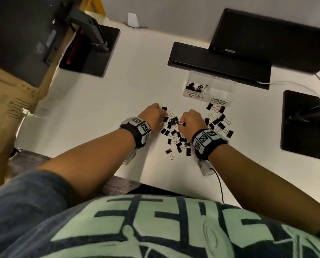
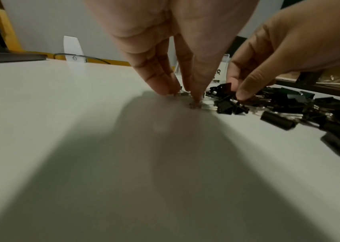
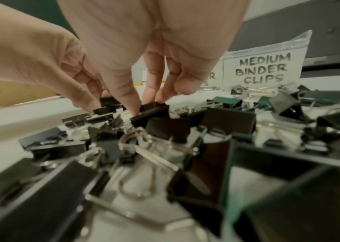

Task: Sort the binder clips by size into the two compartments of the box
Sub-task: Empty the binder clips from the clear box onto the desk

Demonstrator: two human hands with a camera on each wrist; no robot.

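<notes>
Several black binder clips (image 1: 181, 135) lie in a loose pile on the white table (image 1: 92, 101). The clear two-compartment box (image 1: 230, 84) stands beyond them. Its left part, labelled SMALL BINDER CLIPS, holds several clips (image 1: 196, 86); the right part, labelled MEDIUM BINDER CLIPS (image 3: 262, 70), looks bare. My right hand (image 3: 146, 104) pinches a small black clip (image 3: 154, 109) between thumb and fingers at the pile's top. My left hand (image 2: 182, 95) reaches down at the pile's left edge, fingertips closing on a small clip (image 3: 108, 101) and its wire handle.
A black monitor base (image 1: 218, 64) sits right behind the box. Another black base (image 1: 300, 125) is to the right and a third (image 1: 92, 53) at the back left. Cardboard boxes (image 1: 4, 108) stand at the left. A cable (image 1: 219, 183) runs from my right wrist.
</notes>
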